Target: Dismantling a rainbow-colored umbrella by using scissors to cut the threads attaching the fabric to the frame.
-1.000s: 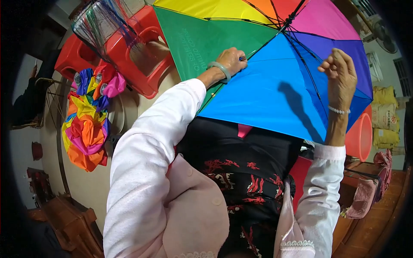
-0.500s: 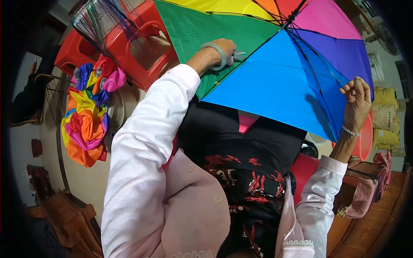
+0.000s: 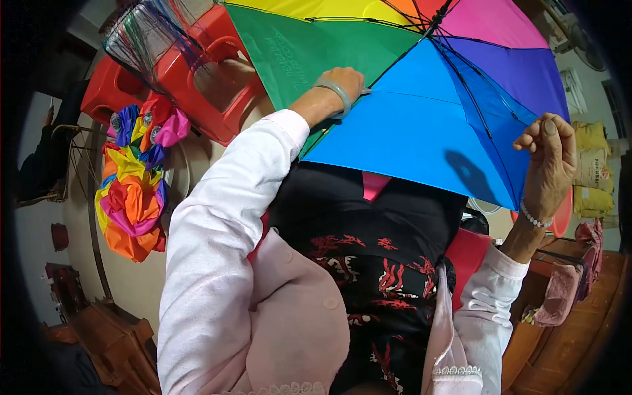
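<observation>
A rainbow umbrella (image 3: 395,125) is spread open in front of me, its inside and dark ribs facing me. My left hand (image 3: 343,85), with a pale bangle at the wrist, lies over the seam between the green and blue panels. It is closed on what look like small snips (image 3: 366,91); only the silvery tip shows past the fingers. My right hand (image 3: 553,150), wearing a beaded bracelet, is raised beside the blue panel's right edge. Its thumb and fingers are pinched together, and whatever they hold is too fine to make out.
Red plastic stools (image 3: 204,72) stand at the far left, with a wire basket (image 3: 141,43) of coloured strands on top. Bunched rainbow umbrellas (image 3: 135,204) hang beside them. Yellow sacks (image 3: 592,168) are stacked at the right, near wooden furniture (image 3: 579,309) with a pink cloth (image 3: 559,293).
My left hand has shifted slightly right and down toward the blue panel's seam, and less of the snips shows. My right hand has moved a little right, away from the umbrella's edge.
</observation>
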Demonstrator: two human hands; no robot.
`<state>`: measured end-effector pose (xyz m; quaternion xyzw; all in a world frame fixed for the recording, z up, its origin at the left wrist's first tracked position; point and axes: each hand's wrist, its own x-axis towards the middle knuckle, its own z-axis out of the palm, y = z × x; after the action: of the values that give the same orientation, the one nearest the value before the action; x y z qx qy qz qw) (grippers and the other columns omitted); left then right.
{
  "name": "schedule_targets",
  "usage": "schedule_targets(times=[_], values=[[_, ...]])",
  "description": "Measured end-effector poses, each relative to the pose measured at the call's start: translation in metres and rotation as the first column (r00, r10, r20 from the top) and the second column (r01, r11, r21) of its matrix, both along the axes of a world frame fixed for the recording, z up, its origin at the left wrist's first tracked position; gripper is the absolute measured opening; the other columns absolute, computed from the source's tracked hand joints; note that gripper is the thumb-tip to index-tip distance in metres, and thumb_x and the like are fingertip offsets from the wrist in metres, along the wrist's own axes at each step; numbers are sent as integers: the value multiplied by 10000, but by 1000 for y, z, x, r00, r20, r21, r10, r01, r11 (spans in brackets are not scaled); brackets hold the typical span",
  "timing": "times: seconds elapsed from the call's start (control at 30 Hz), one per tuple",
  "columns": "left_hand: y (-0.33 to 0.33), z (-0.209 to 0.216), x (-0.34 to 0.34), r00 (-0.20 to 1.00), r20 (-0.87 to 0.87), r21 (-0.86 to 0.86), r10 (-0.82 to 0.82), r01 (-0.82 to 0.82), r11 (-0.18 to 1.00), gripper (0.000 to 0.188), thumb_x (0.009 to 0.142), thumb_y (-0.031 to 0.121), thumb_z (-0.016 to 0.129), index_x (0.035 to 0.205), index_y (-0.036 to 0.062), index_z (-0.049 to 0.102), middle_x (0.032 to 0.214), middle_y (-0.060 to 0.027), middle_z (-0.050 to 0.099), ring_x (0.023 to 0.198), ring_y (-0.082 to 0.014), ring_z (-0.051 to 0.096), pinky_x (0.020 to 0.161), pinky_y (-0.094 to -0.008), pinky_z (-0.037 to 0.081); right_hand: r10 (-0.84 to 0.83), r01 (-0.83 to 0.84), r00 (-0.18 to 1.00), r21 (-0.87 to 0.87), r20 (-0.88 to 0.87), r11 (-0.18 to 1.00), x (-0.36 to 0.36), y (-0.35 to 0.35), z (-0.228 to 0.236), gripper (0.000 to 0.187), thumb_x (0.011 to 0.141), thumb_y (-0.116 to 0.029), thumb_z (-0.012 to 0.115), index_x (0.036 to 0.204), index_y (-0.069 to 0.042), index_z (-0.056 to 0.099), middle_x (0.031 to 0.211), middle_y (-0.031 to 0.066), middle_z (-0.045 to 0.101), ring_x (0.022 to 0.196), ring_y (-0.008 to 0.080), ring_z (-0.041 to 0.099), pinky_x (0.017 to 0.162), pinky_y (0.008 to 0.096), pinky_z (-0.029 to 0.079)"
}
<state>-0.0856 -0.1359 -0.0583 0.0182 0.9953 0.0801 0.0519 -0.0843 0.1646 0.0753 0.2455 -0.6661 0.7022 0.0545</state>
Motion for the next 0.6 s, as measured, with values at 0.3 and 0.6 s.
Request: schedule_targets(times=[0.3, 0.6], values=[[-28, -8, -12, 962, 268, 381, -55, -53, 923, 271, 648, 246, 676, 790, 19, 630, 730, -159, 620, 674, -257, 607, 603, -342, 471, -507, 466, 846, -233, -166, 854, -10, 102, 24, 144, 855, -82, 524, 950, 25, 533, 793, 100, 569, 665, 165, 570, 609, 282, 514], [-93, 23, -11, 998, 32, -285, 57, -46, 957, 266, 740, 290, 601, 828, 43, 644, 831, -163, 626, 763, -327, 609, 661, -396, 490, -668, 767, 630, 183, -396, 615, -20, 183, -25, 103, 845, -80, 515, 886, 5, 556, 736, 59, 563, 636, 109, 542, 551, 238, 473]])
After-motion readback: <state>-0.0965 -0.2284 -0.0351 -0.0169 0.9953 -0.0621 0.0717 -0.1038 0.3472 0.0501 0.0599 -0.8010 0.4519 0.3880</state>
